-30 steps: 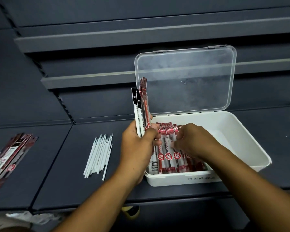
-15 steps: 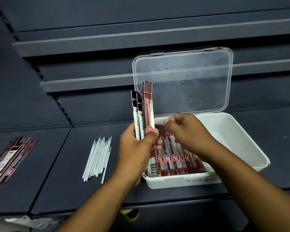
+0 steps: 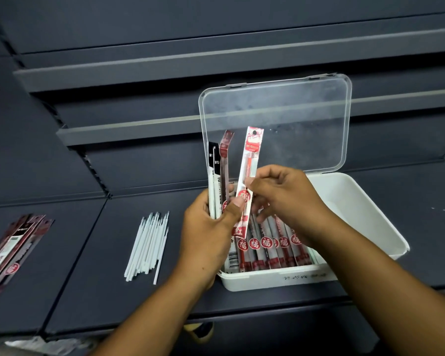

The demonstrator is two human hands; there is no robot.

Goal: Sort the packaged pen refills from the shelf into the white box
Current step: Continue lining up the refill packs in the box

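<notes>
The white box (image 3: 365, 217) sits on the dark shelf with its clear lid (image 3: 293, 119) standing open behind. A row of red-and-white packaged refills (image 3: 270, 250) lies in its left half. My left hand (image 3: 208, 235) grips an upright bundle of packaged refills (image 3: 220, 170), black and dark red, at the box's left edge. My right hand (image 3: 285, 196) pinches one red-and-white packaged refill (image 3: 249, 165) by its middle, tilted upright just above the row. My left thumb touches that packet's lower part.
A pile of loose white refill tubes (image 3: 149, 242) lies on the shelf left of the box. More dark red packaged refills (image 3: 13, 250) lie at the far left. Shelf ledges (image 3: 139, 127) rise behind. The shelf's front edge runs below my forearms.
My right hand has lifted from the row in the box and drawn one red-and-white packet out of the left hand's bundle. The left hand stayed in place.
</notes>
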